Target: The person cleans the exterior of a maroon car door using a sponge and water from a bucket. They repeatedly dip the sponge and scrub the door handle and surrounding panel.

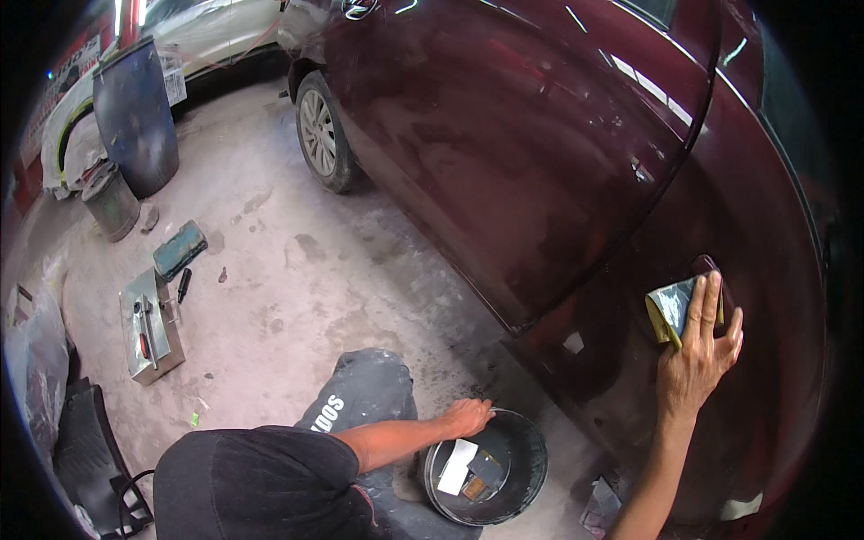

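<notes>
My right hand (700, 337) lies against the dark red car body panel (729, 418), fingers nearly straight. It holds a folded abrasive sheet (671, 304), with a wet-looking grey-blue face and yellow edges, against the paint. A rounded dark red part, perhaps a door handle, is partly hidden behind the fingertips. Lower down, my left hand (467, 418) grips the rim of a round black bucket (533, 466). Inside the bucket are a white rectangular piece (457, 467), a dark grey piece (484, 466) and a small brown piece (474, 487).
The car's wheel (320, 131) stands at upper centre. At left are a blue drum (135, 115), a smaller bucket (113, 202), a metal box (165, 337) with tools on it, a teal case (180, 250) and a plastic bag (37, 358). A grey scrap (603, 503) lies beside the car.
</notes>
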A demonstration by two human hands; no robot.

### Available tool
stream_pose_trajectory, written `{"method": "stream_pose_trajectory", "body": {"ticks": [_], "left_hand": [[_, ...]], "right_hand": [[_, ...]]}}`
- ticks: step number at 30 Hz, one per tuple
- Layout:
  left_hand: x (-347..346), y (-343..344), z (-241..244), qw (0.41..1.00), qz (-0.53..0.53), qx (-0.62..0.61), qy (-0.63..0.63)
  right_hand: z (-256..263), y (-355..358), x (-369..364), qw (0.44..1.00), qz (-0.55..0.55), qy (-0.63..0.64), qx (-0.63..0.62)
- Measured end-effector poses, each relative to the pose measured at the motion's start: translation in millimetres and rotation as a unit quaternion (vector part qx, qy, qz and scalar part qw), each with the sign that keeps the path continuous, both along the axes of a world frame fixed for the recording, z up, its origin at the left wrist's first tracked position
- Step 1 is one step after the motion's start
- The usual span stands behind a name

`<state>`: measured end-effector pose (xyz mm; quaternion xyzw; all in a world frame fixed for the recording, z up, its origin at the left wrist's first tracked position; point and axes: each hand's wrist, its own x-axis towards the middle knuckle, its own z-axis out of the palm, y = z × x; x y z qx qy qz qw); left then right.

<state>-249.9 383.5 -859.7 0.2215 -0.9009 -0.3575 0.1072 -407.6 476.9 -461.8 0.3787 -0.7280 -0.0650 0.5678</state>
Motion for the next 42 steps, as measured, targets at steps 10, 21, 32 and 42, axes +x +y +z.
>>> {"method": "stream_pose_trajectory", "body": {"ticks": [10,21,32,42], "left_hand": [[-4,1,8,1.0,0.001,-0.003,0.006],[-13,6,0,1.0,-0.001,0.012,0.008],[-12,10,0,1.0,-0.009,0.005,0.001],[-14,5,12,0.999,-0.005,0.019,-0.034]], "right_hand": [[-5,0,-6,1.0,-0.003,0.009,-0.02],[-4,14,-8,1.0,-0.01,-0.019,-0.019],[-5,8,-8,0.998,0.015,-0.026,-0.05],[-10,9,-11,0.998,0.041,-0.035,-0.031]]}}
